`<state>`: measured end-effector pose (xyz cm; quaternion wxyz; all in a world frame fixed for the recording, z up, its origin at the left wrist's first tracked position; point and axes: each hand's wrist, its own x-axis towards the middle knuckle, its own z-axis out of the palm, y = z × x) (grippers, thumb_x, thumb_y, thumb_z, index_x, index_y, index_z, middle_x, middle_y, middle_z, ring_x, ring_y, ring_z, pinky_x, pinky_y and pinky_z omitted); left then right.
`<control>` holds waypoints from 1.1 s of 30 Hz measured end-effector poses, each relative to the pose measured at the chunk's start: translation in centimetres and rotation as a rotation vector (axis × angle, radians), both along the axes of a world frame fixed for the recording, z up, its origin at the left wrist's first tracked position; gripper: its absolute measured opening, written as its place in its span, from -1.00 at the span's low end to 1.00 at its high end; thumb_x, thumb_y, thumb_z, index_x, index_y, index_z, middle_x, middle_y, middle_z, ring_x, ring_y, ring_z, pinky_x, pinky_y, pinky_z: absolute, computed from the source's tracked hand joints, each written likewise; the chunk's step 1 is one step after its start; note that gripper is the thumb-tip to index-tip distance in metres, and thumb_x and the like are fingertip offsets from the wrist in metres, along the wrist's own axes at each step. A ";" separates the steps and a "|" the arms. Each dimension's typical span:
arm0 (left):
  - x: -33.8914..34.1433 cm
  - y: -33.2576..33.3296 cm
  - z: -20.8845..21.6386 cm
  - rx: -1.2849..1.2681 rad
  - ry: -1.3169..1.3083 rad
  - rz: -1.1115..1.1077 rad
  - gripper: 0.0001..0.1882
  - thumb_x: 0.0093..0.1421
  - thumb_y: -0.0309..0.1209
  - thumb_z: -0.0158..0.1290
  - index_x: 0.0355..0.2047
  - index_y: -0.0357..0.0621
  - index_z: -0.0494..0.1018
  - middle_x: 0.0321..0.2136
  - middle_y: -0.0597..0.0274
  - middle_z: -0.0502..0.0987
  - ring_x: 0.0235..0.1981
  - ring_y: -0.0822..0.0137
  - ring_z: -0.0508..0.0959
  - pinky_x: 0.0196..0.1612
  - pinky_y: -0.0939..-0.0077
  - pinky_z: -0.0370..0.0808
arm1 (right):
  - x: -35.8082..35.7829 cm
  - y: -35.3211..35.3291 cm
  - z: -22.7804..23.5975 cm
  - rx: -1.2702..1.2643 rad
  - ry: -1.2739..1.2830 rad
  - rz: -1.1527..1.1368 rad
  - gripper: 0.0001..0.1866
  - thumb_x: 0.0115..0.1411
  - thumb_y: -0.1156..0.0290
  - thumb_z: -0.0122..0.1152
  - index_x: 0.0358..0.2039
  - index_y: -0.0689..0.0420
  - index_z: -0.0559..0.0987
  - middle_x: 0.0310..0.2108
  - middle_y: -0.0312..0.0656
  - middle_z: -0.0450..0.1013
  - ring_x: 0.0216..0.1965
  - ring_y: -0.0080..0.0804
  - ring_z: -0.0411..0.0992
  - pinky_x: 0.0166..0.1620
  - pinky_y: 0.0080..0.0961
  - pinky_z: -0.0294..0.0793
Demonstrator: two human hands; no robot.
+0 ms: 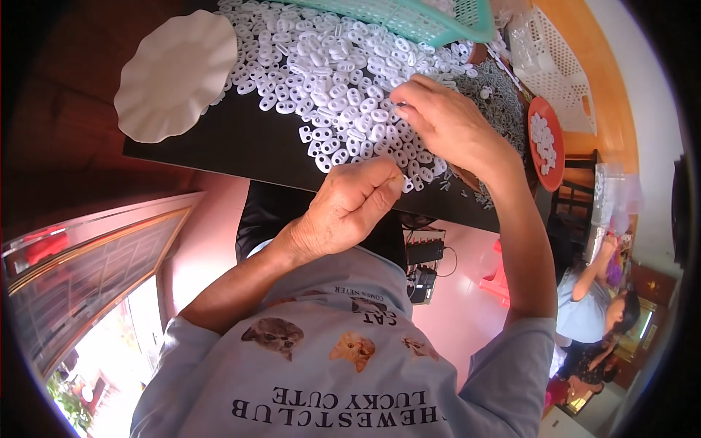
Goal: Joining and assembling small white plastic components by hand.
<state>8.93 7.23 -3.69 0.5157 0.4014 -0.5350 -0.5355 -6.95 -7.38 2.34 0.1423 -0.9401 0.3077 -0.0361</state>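
A large heap of white oval plastic pieces with two holes each (328,73) spreads over the dark table (270,139). My left hand (350,201) is closed in a pinch at the table's near edge, with one white two-holed piece (407,185) showing at its fingertips. Farther up and to the right, my right hand (449,120) hovers over the heap, thumb and forefinger pressed together. Something small and dark shows between them, too small to name. Right of that hand lies a pile of small grey parts (504,95).
A white wavy-rimmed dish (175,77) stands at the table's left. A teal basket (427,25) borders the heap's far side. To the right are an orange-red bowl (558,164) with white pieces and a white perforated basket (562,58). Another person (584,314) is at far right.
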 end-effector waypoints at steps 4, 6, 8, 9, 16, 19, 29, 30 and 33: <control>0.2 0.0 -0.1 -0.020 0.022 -0.003 -0.84 0.38 -0.47 -0.01 -0.36 -0.28 0.39 -0.57 0.09 0.38 -0.56 0.12 0.41 -0.44 0.33 0.41 | 0.5 0.2 0.4 0.029 0.051 0.014 -0.83 0.25 0.45 0.22 -0.19 0.16 0.44 -0.22 -0.09 0.47 -0.21 0.09 0.47 -0.18 -0.09 0.43; 0.2 0.0 -0.4 -0.029 0.022 0.011 -0.84 0.38 -0.46 -0.01 -0.36 -0.28 0.39 -0.57 0.09 0.37 -0.56 0.12 0.42 -0.44 0.33 0.40 | 0.6 0.1 -0.2 -0.012 0.051 0.028 -0.82 0.24 0.45 0.22 -0.22 0.17 0.42 -0.23 -0.07 0.47 -0.21 0.09 0.47 -0.19 -0.08 0.43; 0.2 0.0 -0.5 -0.034 0.028 0.012 -0.84 0.39 -0.46 -0.02 -0.35 -0.28 0.39 -0.57 0.11 0.38 -0.55 0.15 0.43 -0.43 0.34 0.41 | 0.8 -0.1 -0.6 -0.051 0.046 0.048 -0.81 0.23 0.44 0.23 -0.24 0.17 0.40 -0.24 -0.06 0.47 -0.21 0.10 0.47 -0.19 -0.08 0.43; 0.2 0.0 -0.5 -0.039 0.034 0.011 -0.83 0.39 -0.46 -0.03 -0.35 -0.28 0.39 -0.57 0.12 0.39 -0.55 0.18 0.44 -0.43 0.35 0.41 | 0.9 -0.3 -0.6 -0.057 0.065 0.037 -0.81 0.22 0.45 0.23 -0.26 0.18 0.39 -0.25 -0.05 0.46 -0.21 0.10 0.47 -0.20 -0.08 0.43; 0.3 0.4 -0.7 0.095 0.215 0.020 -0.74 0.49 -0.31 -0.09 -0.28 -0.24 0.43 -0.49 0.32 0.45 -0.56 0.56 0.38 -0.47 0.66 0.35 | 1.4 0.8 -0.1 -0.145 0.069 0.057 -0.79 0.25 0.45 0.22 -0.23 0.20 0.36 -0.29 -0.03 0.47 -0.21 0.08 0.50 -0.21 -0.07 0.49; 0.2 0.4 -0.2 0.130 0.253 0.038 -0.74 0.49 -0.31 -0.09 -0.27 -0.24 0.42 -0.49 0.32 0.46 -0.56 0.56 0.40 -0.46 0.66 0.36 | 1.0 0.8 -0.2 0.044 -0.200 -0.080 -0.82 0.25 0.48 0.22 -0.24 0.20 0.39 -0.33 -0.03 0.49 -0.27 0.04 0.51 -0.24 -0.19 0.50; -0.4 0.4 -0.3 0.025 0.278 0.073 -0.71 0.50 -0.30 -0.09 -0.29 -0.24 0.46 -0.53 0.37 0.43 -0.56 0.60 0.37 -0.48 0.68 0.34 | -1.3 7.9 -0.3 0.900 -0.675 -0.406 -0.84 0.35 0.43 0.21 -0.16 0.26 0.59 -0.43 -0.36 0.49 -0.46 -0.69 0.39 -0.43 -0.69 0.38; -0.3 0.5 -0.4 0.031 0.272 0.069 -0.71 0.50 -0.30 -0.09 -0.29 -0.24 0.46 -0.53 0.37 0.43 -0.56 0.60 0.37 -0.48 0.68 0.34 | -1.5 8.1 -0.4 0.995 -0.696 -0.442 -0.83 0.35 0.43 0.21 -0.15 0.26 0.58 -0.44 -0.35 0.49 -0.47 -0.69 0.39 -0.45 -0.70 0.36; -0.5 0.6 -0.2 0.009 0.238 0.082 -0.72 0.49 -0.29 -0.07 -0.29 -0.24 0.46 -0.54 0.38 0.43 -0.55 0.60 0.37 -0.48 0.68 0.33 | -2.2 8.1 -0.4 1.091 -0.680 -0.435 -0.82 0.36 0.39 0.21 -0.18 0.26 0.57 -0.46 -0.35 0.47 -0.51 -0.70 0.37 -0.48 -0.71 0.32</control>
